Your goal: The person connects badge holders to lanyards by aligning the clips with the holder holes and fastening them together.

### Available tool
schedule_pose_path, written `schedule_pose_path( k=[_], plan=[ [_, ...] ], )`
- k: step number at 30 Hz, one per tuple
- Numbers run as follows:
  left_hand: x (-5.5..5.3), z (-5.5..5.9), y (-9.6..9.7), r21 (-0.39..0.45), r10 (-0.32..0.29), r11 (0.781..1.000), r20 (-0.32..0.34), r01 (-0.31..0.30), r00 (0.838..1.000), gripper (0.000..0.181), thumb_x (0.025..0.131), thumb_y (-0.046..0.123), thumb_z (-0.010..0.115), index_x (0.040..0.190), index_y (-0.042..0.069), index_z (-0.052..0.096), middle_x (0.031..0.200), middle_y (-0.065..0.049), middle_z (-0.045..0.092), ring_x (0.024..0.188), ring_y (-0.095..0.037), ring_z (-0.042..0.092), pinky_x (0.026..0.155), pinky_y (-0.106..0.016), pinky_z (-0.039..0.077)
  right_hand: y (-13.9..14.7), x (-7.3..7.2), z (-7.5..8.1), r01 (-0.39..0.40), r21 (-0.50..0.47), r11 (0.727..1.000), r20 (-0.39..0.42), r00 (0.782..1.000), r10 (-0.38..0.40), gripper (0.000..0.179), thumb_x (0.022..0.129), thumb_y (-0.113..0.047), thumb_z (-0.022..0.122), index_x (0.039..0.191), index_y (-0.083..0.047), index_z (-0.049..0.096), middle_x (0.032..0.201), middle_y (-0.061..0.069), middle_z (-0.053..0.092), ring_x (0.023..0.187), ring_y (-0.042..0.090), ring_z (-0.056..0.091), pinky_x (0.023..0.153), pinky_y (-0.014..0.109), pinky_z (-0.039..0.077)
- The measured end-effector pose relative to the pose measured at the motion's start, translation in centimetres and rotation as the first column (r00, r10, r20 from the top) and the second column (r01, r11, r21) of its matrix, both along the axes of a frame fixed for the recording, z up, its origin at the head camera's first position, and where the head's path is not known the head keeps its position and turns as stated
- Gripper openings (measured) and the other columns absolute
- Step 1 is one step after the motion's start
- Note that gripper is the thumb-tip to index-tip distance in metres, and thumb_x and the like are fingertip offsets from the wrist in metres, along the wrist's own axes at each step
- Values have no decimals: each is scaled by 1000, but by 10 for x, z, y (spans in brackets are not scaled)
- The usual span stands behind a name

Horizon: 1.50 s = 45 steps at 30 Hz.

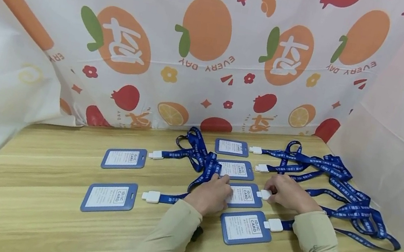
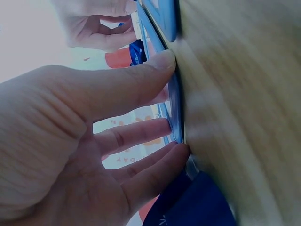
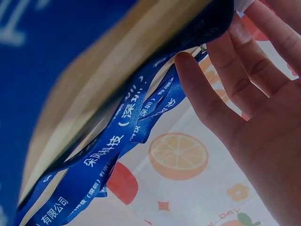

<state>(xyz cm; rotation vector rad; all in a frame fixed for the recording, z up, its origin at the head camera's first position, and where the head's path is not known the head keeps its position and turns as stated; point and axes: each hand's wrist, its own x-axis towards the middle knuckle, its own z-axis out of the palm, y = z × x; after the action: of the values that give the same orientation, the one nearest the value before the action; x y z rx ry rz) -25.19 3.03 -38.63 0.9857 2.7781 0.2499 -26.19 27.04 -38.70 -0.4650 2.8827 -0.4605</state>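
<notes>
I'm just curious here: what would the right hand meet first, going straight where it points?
Probably the card holder that the left hand touches, just past the white clip the right hand pinches; depth is hard to judge.

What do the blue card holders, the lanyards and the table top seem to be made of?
Card holders: likely matte plastic, judging by even colour and stiff rims.
Lanyards: fabric, probably synthetic, slightly glossy; they fold softly and carry printed characters.
Table top: smooth wood or laminate; grain shows, but may be printed.
</notes>
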Motion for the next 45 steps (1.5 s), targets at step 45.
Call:
schedule_pose_path(
  k=[45],
  plan=[
    [-18, 5, -11, -2, 32, 999, -62, -32, 998, 47, 100, 35, 66, 139, 11, 62, 131, -14, 58, 115, -28, 55, 99, -44, 49, 6, -7, 21, -16, -45, 999, 6, 1000, 17, 31, 93, -19, 76, 114, 3, 71, 94, 4, 65, 85, 21, 55, 81, 41, 52]
  ],
)
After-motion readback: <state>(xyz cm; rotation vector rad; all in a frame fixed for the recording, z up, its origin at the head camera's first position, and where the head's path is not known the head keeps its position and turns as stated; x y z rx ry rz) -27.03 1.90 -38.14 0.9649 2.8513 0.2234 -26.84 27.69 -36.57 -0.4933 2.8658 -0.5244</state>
